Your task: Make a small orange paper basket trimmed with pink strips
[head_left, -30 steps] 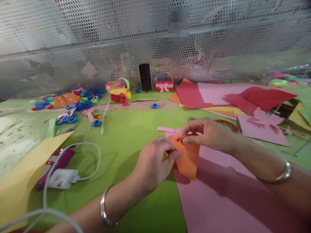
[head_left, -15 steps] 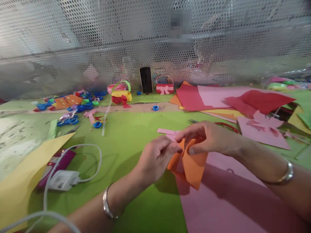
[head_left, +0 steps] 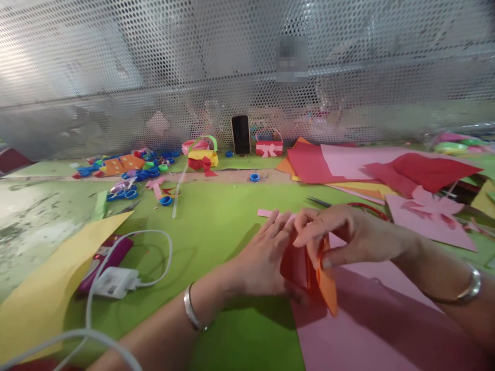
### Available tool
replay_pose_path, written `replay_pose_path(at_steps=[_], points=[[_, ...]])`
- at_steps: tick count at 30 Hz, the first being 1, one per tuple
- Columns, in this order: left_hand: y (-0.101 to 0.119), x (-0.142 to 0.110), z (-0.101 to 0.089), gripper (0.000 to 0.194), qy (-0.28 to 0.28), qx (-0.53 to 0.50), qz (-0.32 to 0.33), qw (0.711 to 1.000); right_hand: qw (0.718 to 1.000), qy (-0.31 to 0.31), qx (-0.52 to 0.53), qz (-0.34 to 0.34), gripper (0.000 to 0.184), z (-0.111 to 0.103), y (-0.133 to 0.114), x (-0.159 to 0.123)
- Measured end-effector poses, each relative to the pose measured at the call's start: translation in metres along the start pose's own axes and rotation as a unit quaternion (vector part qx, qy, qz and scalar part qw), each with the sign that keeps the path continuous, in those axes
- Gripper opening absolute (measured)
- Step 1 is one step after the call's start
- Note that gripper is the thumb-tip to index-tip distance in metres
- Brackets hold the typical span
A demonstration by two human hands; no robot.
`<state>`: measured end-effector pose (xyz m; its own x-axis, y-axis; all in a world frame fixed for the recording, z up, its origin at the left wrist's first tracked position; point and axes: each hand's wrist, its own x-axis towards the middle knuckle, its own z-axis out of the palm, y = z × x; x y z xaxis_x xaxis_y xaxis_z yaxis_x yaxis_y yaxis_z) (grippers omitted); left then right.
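A folded piece of orange paper (head_left: 328,291) is between my two hands, opened out like a small box, with a pinkish panel showing inside its shaded hollow. My left hand (head_left: 259,260) grips its left side, fingers stretched along the far side and thumb low at the near side. With thumb and fingers my right hand (head_left: 350,232) pinches the paper's right flap. Beneath lies a large pink sheet (head_left: 348,330). A narrow pink strip (head_left: 264,213) sticks out beyond my left fingertips. Red-handled scissors (head_left: 369,210) lie behind my right hand.
A white charger (head_left: 116,282) with its cable and a yellow sheet (head_left: 46,283) lie at left. Along the back stand a phone (head_left: 241,135), a red paper basket (head_left: 266,148) and a yellow one (head_left: 203,157). Red sheets (head_left: 309,162) are stacked at back right.
The orange paper has turned and opened, so its hollow now faces me. My left hand has gone from a pinch to spread fingers around its side; my right hand still pinches the flap.
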<state>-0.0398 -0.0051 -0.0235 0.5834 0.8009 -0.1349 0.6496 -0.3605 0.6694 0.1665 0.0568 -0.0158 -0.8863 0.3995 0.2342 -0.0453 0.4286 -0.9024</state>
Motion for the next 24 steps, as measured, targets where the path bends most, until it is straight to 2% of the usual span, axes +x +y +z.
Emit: replay_pose_path(at_steps=[1, 3, 6, 10, 13, 15, 19, 22, 24], points=[[-0.001, 0.000, 0.000, 0.110, -0.009, -0.002, 0.015, 1.000, 1.000, -0.012, -0.003, -0.011, 0.041, 0.002, 0.000, 0.001], [-0.002, 0.002, 0.002, 0.105, -0.013, -0.003, 0.040, 0.999, 1.000, -0.023, -0.010, 0.008, 0.042, 0.004, -0.002, 0.002], [-0.003, 0.003, 0.008, 0.105, 0.010, 0.005, 0.043, 0.999, 0.995, -0.008, -0.040, 0.090, 0.038, 0.004, -0.009, 0.001], [0.000, 0.000, 0.009, 0.098, 0.051, -0.004, 0.016, 0.999, 0.970, 0.083, -0.110, 0.203, 0.021, 0.004, -0.017, -0.001], [0.003, -0.006, 0.007, 0.094, 0.041, -0.032, -0.016, 0.999, 0.946, 0.169, -0.110, 0.254, 0.025, 0.009, -0.015, -0.003], [0.004, -0.009, 0.007, 0.098, 0.037, -0.041, -0.046, 0.997, 0.936, 0.196, -0.091, 0.279, 0.027, 0.014, -0.010, -0.004], [0.003, -0.008, 0.011, 0.106, 0.028, -0.026, -0.061, 0.997, 0.925, 0.196, -0.078, 0.316, 0.028, 0.022, -0.001, -0.005], [0.002, -0.005, 0.012, 0.106, 0.026, -0.013, -0.062, 0.998, 0.922, 0.191, -0.088, 0.325, 0.031, 0.025, -0.001, -0.004], [0.003, -0.003, 0.012, 0.113, 0.018, -0.008, -0.080, 0.997, 0.918, 0.194, -0.106, 0.330, 0.035, 0.025, -0.002, -0.002]])
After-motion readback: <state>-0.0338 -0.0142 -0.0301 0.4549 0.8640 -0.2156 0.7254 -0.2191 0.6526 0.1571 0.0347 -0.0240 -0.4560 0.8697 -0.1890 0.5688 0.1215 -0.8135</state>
